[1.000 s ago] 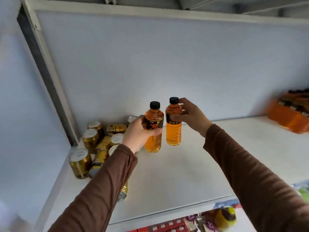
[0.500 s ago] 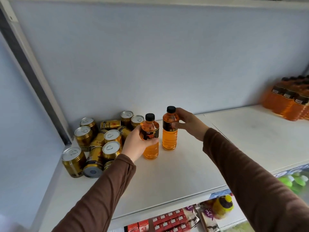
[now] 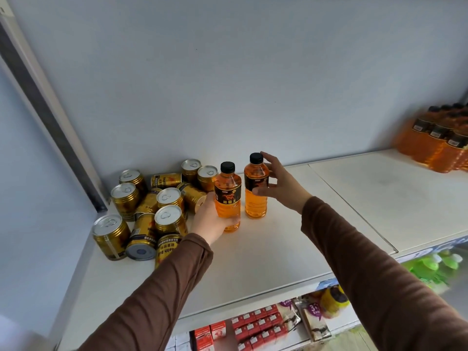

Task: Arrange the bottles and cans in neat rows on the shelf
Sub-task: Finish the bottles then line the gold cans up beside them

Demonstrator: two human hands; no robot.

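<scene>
Bottles stand upright on the white shelf [image 3: 278, 249], caps up, side by side. Left hand [image 3: 210, 221] grips the nearer bottle [image 3: 227, 198] low on its body. Right hand [image 3: 281, 183] has fingers spread and relaxed by the farther bottle [image 3: 255, 188]; contact unclear. Gold cans [image 3: 152, 206] are heaped to the left, some upright, some lying on their sides.

lower shelf: red boxes [image 3: 253, 328] | snack packets [image 3: 314, 323] | green bottles [image 3: 430, 268] (blurred)
</scene>
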